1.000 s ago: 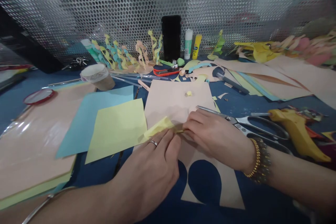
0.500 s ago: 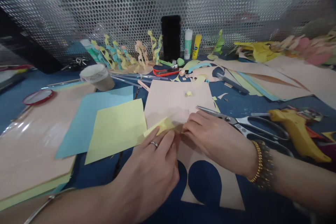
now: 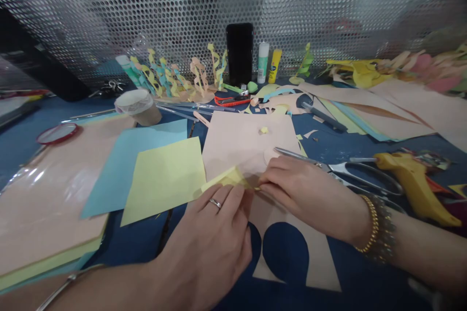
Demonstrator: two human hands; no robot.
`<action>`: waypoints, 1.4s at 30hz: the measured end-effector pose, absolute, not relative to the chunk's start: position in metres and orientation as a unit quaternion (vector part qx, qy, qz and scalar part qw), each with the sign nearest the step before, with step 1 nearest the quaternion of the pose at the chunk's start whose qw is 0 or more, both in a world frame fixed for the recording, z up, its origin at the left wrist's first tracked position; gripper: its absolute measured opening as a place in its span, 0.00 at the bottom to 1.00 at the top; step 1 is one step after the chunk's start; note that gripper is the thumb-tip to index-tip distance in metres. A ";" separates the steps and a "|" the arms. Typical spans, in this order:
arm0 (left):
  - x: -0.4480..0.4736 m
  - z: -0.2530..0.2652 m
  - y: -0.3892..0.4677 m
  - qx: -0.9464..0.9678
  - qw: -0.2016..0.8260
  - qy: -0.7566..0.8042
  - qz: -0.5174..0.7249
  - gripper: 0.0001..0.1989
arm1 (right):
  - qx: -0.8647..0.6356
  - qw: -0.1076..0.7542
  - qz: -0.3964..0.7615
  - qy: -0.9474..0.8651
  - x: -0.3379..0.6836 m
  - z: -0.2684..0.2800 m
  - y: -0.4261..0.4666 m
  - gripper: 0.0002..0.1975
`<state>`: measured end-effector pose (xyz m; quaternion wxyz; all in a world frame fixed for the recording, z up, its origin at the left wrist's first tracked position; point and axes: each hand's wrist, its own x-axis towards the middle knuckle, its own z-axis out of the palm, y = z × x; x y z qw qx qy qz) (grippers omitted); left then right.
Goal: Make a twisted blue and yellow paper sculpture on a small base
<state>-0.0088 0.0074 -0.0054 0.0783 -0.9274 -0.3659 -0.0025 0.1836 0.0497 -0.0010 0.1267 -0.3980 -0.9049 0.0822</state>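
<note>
My left hand (image 3: 209, 231) is closed over a folded strip of yellow paper (image 3: 224, 178), its fingers bent on the near edge. At the right end of that strip, my right hand (image 3: 297, 192) pinches a thin yellow tip between thumb and fingers. Both hands are low over a pale pink sheet (image 3: 233, 133). A tiny crumpled yellow piece (image 3: 263, 130) lies on the sheet, and a pale round piece (image 3: 270, 154) shows just beyond my right knuckles. Silver scissors (image 3: 343, 169) lie beside my right hand, partly covered by it. Beneath my wrists is pink paper with round cut-outs (image 3: 323, 267).
Yellow (image 3: 164, 180) and blue sheets (image 3: 109, 175) overlap at left, near a paper cup (image 3: 140, 109). A yellow glue gun (image 3: 416, 182) lies right. Behind stand a black phone (image 3: 240, 53), glue sticks (image 3: 262, 63) and curled paper strips (image 3: 199, 75), before a perforated metal panel (image 3: 182, 0).
My right hand has shifted slightly right, drawing away from my left, and a thin yellow tip now shows in its pinch. My left fingers have settled lower on the folded strip.
</note>
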 end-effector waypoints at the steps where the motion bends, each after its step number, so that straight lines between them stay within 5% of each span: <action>1: -0.009 -0.005 0.008 -0.928 0.079 -0.365 -0.004 0.23 | -0.406 0.125 0.083 -0.901 0.184 -0.001 0.050 0.09; 42: -0.009 -0.006 0.020 -0.911 0.046 -0.410 -0.019 0.24 | -0.354 0.165 0.004 -0.921 0.185 -0.004 0.051 0.07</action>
